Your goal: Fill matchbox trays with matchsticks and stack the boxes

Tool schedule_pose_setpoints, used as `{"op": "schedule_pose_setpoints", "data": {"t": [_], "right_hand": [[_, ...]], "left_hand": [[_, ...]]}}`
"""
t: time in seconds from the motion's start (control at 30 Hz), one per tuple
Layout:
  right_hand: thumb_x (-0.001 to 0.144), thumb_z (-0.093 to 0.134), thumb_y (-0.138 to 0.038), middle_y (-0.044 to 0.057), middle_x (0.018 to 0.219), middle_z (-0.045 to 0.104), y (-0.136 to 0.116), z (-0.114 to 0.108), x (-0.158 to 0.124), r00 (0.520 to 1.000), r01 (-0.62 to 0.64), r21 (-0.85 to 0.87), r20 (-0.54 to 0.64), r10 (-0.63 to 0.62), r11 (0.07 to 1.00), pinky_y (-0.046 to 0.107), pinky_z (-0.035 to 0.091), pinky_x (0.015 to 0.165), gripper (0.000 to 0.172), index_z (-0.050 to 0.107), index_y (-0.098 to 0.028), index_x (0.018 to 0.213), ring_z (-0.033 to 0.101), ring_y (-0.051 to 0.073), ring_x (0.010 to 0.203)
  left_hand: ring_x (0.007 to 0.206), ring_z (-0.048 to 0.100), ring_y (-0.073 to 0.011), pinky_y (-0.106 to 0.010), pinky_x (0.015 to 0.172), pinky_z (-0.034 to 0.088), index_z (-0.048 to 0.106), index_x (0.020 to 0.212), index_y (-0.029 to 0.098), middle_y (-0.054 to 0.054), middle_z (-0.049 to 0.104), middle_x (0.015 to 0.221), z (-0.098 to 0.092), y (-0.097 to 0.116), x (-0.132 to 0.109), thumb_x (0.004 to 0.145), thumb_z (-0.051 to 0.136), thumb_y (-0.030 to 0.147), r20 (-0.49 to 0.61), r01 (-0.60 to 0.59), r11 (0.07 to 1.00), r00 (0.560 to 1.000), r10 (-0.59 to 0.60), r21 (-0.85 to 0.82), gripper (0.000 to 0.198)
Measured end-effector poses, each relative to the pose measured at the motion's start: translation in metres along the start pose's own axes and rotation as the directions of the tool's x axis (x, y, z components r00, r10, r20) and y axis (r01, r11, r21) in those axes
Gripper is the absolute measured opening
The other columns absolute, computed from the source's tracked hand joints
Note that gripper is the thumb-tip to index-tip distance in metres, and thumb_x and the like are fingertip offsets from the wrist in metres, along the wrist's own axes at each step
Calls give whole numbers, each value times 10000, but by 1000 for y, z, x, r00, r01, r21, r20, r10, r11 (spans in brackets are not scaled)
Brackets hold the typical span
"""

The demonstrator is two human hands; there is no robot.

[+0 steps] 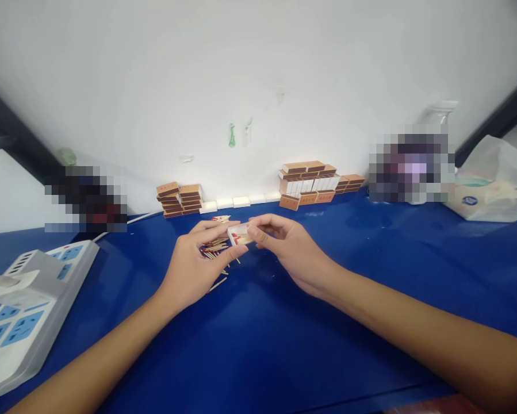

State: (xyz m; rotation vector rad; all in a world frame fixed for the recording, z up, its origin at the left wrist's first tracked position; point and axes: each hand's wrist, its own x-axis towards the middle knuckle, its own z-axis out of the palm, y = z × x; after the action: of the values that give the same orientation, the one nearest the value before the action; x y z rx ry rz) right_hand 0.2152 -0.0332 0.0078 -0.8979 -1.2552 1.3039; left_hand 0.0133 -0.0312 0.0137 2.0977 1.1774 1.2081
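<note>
A small white matchbox tray (pixel 240 234) with red-tipped matches in it is held between both my hands above the blue table (pixel 258 345). My left hand (pixel 195 265) grips its left side with thumb and fingers closed. My right hand (pixel 284 244) pinches its right end. Under and beside my left hand lies a loose pile of matches (pixel 215 248), spread on the table.
Stacks of brown matchboxes stand against the white wall at centre-left (pixel 179 199) and centre-right (pixel 314 183), with a row of white trays (pixel 236 202) between them. A white power strip (pixel 20 302) lies at the left. A plastic bag (pixel 493 184) sits at the far right.
</note>
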Motion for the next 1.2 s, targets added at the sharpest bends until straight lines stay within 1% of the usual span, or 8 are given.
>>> {"op": "schedule_pose_setpoints", "data": {"t": [0.17, 0.27, 0.4, 0.53, 0.67, 0.83, 0.93, 1.2], "right_hand": [[967, 646, -345, 51, 1037, 733, 0, -6, 7, 976, 204, -350, 3, -217, 914, 322, 491, 750, 164, 718, -221, 1048, 631, 170, 880], [946, 670, -292, 27, 875, 688, 10, -1, 9, 939, 323, -663, 135, -317, 675, 326, 467, 740, 102, 707, -206, 906, 594, 162, 791], [896, 760, -333, 71, 938, 668, 22, 13, 7, 938, 339, -864, 278, -208, 372, 362, 461, 813, 182, 674, -174, 882, 581, 215, 902], [991, 642, -229, 100, 965, 657, 20, 11, 6, 941, 338, -912, 331, -67, 234, 366, 448, 810, 134, 657, -157, 879, 571, 225, 903], [1011, 604, -198, 79, 948, 632, 8, -6, 12, 929, 365, -892, 330, -169, 267, 353, 446, 816, 127, 624, -171, 889, 568, 218, 905], [1030, 563, -215, 66, 998, 604, -7, -15, 18, 832, 483, -806, 300, -467, 343, 356, 451, 857, 92, 585, -205, 941, 558, 212, 944], [1025, 568, -217, 71, 1004, 601, -7, -13, 15, 803, 544, -778, 376, -463, 313, 380, 459, 891, 80, 586, -215, 947, 544, 228, 983], [1015, 567, -227, 117, 1250, 539, -5, -17, 10, 801, 567, -767, 430, -416, 301, 472, 467, 1009, 102, 635, -224, 940, 527, 263, 1159]], "left_hand": [[915, 719, -234, -398, 847, 592, 796, 1158, 288, -36, 786, 1035, -10, -11, 10, 877, 764, 481, -129, 31, 994, 991, -17, 105, 342], [853, 704, -229, -409, 853, 570, 794, 1147, 272, -34, 782, 953, -14, -19, 14, 903, 720, 521, -199, 47, 984, 980, -12, 173, 356], [860, 689, -218, -405, 886, 558, 773, 1206, 278, -25, 784, 1000, -15, -23, 17, 910, 712, 524, -234, 49, 978, 972, 0, 202, 390], [894, 681, -223, -401, 881, 558, 770, 1217, 272, -43, 783, 1060, -17, -22, 19, 907, 717, 512, -194, 9, 973, 980, 37, 231, 396], [959, 678, -231, -409, 898, 551, 765, 1231, 267, -70, 758, 1140, -20, -24, 19, 894, 740, 488, -115, -12, 964, 992, 44, 267, 404], [1067, 683, -248, -432, 979, 539, 759, 1236, 286, -68, 734, 1155, -16, -20, 14, 870, 782, 436, -16, -57, 970, 998, 63, 235, 396], [1099, 684, -239, -420, 1006, 541, 744, 1264, 302, -60, 721, 1195, -11, -13, 8, 864, 792, 434, 36, -59, 987, 998, 55, 148, 424], [1157, 668, -253, -432, 1025, 547, 751, 1248, 342, -50, 724, 1220, -7, -13, 7, 884, 766, 450, 145, -74, 994, 987, 62, 79, 380]]}}
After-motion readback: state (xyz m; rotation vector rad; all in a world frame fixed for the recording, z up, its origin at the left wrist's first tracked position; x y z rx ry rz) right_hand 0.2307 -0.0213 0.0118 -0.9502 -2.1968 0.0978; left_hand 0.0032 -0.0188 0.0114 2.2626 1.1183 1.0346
